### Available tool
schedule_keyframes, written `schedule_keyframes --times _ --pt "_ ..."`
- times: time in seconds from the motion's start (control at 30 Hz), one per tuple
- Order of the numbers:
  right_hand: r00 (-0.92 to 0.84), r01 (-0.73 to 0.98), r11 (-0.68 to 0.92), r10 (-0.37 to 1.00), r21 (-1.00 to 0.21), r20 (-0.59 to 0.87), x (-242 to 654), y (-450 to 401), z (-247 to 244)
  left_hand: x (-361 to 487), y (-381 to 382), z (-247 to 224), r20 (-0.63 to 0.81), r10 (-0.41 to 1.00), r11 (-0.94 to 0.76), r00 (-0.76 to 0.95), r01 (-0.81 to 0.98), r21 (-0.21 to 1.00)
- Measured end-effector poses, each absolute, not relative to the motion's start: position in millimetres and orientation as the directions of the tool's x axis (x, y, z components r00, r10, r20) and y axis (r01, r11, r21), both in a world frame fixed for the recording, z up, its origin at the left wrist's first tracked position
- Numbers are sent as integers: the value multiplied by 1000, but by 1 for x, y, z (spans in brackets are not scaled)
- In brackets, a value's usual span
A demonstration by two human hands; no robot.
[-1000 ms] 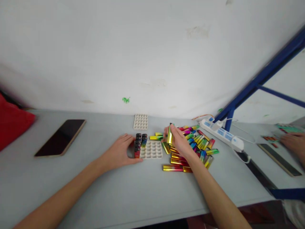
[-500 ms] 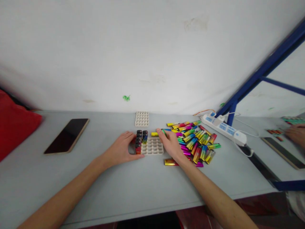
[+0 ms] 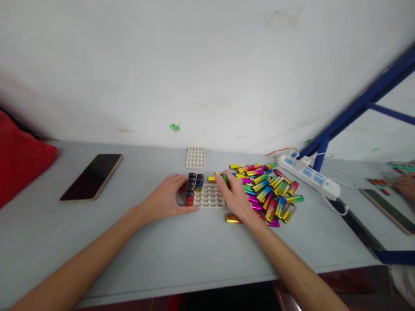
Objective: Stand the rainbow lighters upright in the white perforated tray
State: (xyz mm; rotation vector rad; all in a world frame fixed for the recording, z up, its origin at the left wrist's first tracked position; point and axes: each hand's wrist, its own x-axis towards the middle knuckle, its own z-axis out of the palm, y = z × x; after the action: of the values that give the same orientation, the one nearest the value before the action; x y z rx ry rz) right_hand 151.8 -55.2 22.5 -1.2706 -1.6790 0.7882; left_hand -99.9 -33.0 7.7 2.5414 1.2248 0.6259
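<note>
A white tray with round pockets (image 3: 210, 197) lies on the table in front of me. Several upright lighters with black tops (image 3: 190, 190) fill its left column, and one blue-yellow lighter (image 3: 199, 183) stands beside them. My left hand (image 3: 168, 195) rests at the tray's left side, thumb and fingers spread around the column's ends. Over the tray's right edge, my right hand (image 3: 231, 190) pinches a green lighter (image 3: 225, 180). Right of it spreads a pile of shiny coloured lighters (image 3: 269, 196).
A second white tray (image 3: 195, 157) lies near the wall. A dark phone (image 3: 92, 177) and a red bag (image 3: 22, 160) are on the left. At right are a power strip (image 3: 309, 175), a blue metal frame (image 3: 346, 103) and another person's hand (image 3: 406, 183).
The view has shifted slightly. My right hand still holds the green lighter, now turned a little at the fingertips. My left hand stays beside the tray.
</note>
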Motion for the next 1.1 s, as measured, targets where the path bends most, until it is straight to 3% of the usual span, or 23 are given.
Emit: schedule_keyframes --times 0.1,0.27,0.33,0.47,0.7,0.97,1.1 --pt "-188 432 340 940 -835 286 157 -56 26 -98 -33 9 266 790 -611 552 680 405" --pt "-336 564 597 797 -571 502 162 -57 33 -95 -35 18 237 802 -594 549 688 417" --pt "-407 575 631 773 -521 487 162 -59 33 -95 -35 19 236 801 -595 550 688 417" --pt "-475 579 620 784 -529 400 160 -63 30 -96 -35 16 238 796 -601 557 683 415" --pt "-488 588 641 768 -494 415 152 -62 21 -99 -36 15 233 799 -596 554 680 426" --pt "-510 668 650 755 -363 413 145 -60 20 -98 -37 18 225 796 -601 562 687 409" --pt "-502 648 655 752 -390 427 147 -55 18 -98 -37 17 232 797 -600 557 685 413"
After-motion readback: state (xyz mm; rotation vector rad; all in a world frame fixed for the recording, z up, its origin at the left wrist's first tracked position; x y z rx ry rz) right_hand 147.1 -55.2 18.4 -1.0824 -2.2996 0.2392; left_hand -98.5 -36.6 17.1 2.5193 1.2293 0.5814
